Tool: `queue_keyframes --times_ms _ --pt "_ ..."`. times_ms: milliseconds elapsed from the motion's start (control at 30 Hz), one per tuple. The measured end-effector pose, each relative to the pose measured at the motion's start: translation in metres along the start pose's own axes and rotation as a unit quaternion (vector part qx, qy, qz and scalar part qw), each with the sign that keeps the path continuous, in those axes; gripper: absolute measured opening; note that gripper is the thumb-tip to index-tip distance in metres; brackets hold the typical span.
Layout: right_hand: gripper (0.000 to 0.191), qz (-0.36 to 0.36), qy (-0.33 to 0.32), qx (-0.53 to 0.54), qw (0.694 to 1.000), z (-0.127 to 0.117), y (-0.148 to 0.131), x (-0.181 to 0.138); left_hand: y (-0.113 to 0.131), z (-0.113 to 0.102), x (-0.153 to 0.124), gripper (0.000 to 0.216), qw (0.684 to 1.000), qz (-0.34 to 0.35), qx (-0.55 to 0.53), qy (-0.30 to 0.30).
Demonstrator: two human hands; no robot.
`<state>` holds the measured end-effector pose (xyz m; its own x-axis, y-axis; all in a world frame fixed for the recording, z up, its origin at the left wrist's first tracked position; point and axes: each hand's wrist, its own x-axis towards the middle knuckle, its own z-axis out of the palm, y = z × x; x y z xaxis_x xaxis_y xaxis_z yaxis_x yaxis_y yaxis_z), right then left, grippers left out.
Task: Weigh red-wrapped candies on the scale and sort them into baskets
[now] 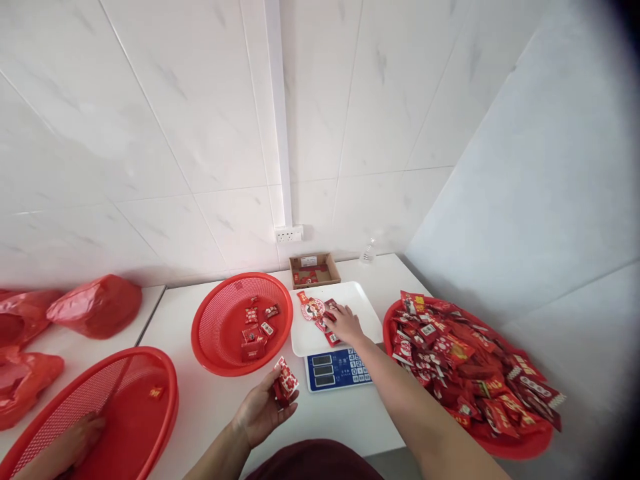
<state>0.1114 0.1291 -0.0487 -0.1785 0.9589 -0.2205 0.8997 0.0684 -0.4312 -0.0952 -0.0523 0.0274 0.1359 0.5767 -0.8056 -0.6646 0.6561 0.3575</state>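
Note:
My left hand (263, 410) is closed round small red-and-white snack packets (287, 379), held above the table in front of the scale. My right hand (346, 325) reaches over the white tray of the digital scale (360, 307), its fingers curled onto a dark red snack packet (330, 317). Several more red packets lie on the tray beside and under those fingers, one of them with a round cartoon print (313, 308). Left of the scale, a red plastic basket (215, 360) has several small packets in it. To the right stands a red basket heaped with packets (460, 360).
Behind the scale are a small cardboard box (327, 278) with red packets, a clear plastic object (369, 251) and a wall socket (289, 234). Another person's hand (80, 437) is inside a red basket (170, 393) at the left. Red plastic bags (100, 307) lie beyond it.

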Motion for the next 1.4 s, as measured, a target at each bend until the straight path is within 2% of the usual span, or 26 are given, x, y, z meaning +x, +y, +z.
queue_keyframes --times_ms 133,333,467,567,667,867,967,1033,1167,1300,1333,1400 --pt "0.057 -0.025 0.003 -0.047 0.999 0.001 -0.022 -0.001 0.001 0.000 -0.001 0.023 1.000 -0.002 -0.002 0.014" --pt "0.064 -0.124 -0.077 -0.111 0.983 -0.003 -0.070 0.025 0.003 0.006 -0.002 0.025 1.000 0.004 -0.008 0.003" --pt "0.057 -0.126 -0.102 -0.107 0.981 -0.004 -0.085 0.038 0.008 0.004 -0.002 0.025 1.000 0.007 -0.014 0.013" --pt "0.042 -0.131 -0.058 -0.078 0.987 -0.005 -0.080 0.040 0.010 -0.001 0.000 0.024 0.999 0.009 -0.017 0.028" --pt "0.037 -0.133 0.001 -0.047 0.990 -0.015 -0.064 0.036 0.010 -0.002 0.002 0.022 0.999 0.006 -0.015 0.035" --pt "0.039 -0.124 0.069 0.020 0.990 -0.038 -0.005 0.016 0.010 0.004 0.009 0.022 1.000 -0.009 -0.001 0.021" --pt "0.034 -0.084 0.093 0.051 0.991 -0.029 0.022 0.000 0.008 0.008 0.011 0.022 1.000 -0.018 0.007 0.012" --pt "0.037 -0.045 0.096 0.044 0.993 -0.016 0.031 -0.010 0.006 0.010 0.013 0.021 1.000 -0.026 0.012 0.007" --pt "0.041 -0.047 0.098 0.101 0.989 0.006 0.027 -0.024 0.002 0.015 0.014 0.022 0.999 -0.034 0.025 0.002" --pt "0.037 -0.078 0.161 0.176 0.968 0.008 0.011 -0.048 -0.004 0.018 0.012 0.023 0.998 -0.026 0.052 0.000" --pt "0.035 -0.088 0.151 0.203 0.963 0.006 0.006 -0.058 -0.006 0.018 0.011 0.022 0.998 -0.018 0.065 -0.001" --pt "0.033 -0.105 0.062 0.273 0.954 0.005 -0.005 -0.084 -0.010 0.019 0.009 0.025 0.994 0.005 0.112 -0.009"
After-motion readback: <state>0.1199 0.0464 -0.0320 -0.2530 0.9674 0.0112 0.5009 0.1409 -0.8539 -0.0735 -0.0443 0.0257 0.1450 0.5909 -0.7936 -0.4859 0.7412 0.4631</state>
